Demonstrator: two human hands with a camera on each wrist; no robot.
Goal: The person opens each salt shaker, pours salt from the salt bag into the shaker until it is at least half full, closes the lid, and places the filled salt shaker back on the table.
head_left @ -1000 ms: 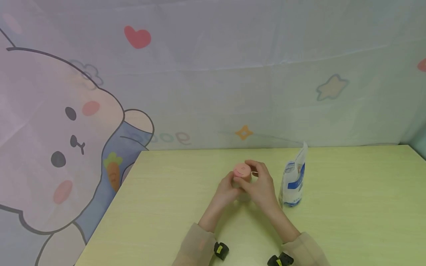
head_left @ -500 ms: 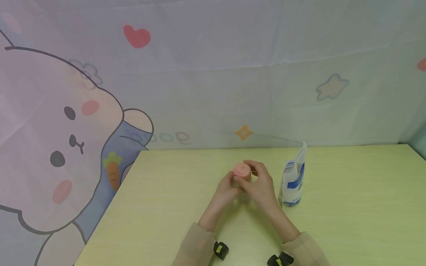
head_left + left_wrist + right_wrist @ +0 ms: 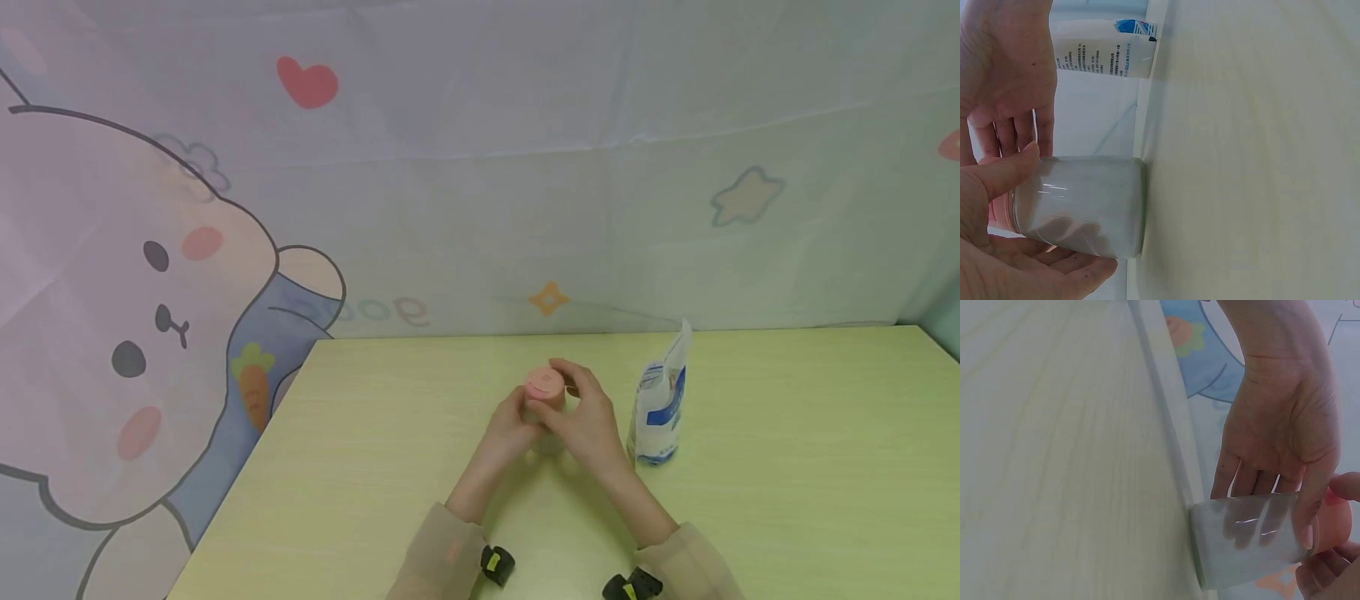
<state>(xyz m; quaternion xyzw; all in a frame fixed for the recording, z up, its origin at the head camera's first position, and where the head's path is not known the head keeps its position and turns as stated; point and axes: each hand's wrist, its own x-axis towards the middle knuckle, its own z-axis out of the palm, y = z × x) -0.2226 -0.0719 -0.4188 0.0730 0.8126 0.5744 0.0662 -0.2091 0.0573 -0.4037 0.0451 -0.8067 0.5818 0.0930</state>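
A see-through jar (image 3: 1085, 206) stands upright on the table with a pink lid (image 3: 545, 385) on its top. My left hand (image 3: 512, 429) grips the jar's body from the left, its thumb near the neck. In the right wrist view, the left fingers show through the clear wall. From the right, my right hand (image 3: 588, 421) holds the lid, thumb at the near side and fingers behind it. To the right of both hands stands a white and blue pouch (image 3: 660, 412), upright and touched by neither.
The pale yellow-green table (image 3: 337, 467) reaches back to a printed curtain (image 3: 480, 208) with a cartoon animal at the left. Black wrist bands (image 3: 498, 566) sit by the sleeve cuffs.
Both hands keep their grip in the same place on the jar and lid. Only a very slight drift of the head view shows.
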